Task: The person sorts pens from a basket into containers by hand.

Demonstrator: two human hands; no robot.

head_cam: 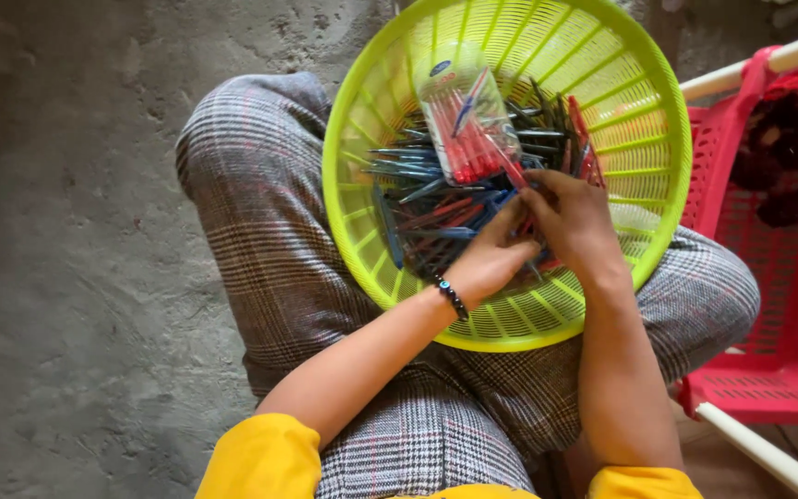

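A round lime-green plastic basket (639, 129) rests on my lap and holds several loose pens (436, 217), blue, dark and red. A clear packet of red pens (462, 120) lies on top of the pile. My left hand (491, 261), with a dark bead bracelet at the wrist, reaches into the pens, fingers pinched among them. My right hand (573, 220) sits beside it, fingers closed on a red pen (515, 174) at the packet's lower end. The two hands touch each other over the pile.
My legs in grey checked trousers (260, 231) are crossed under the basket. A red plastic crate (787, 305) with white rails stands at the right, dark items inside it. Rough grey concrete floor (66, 277) fills the left.
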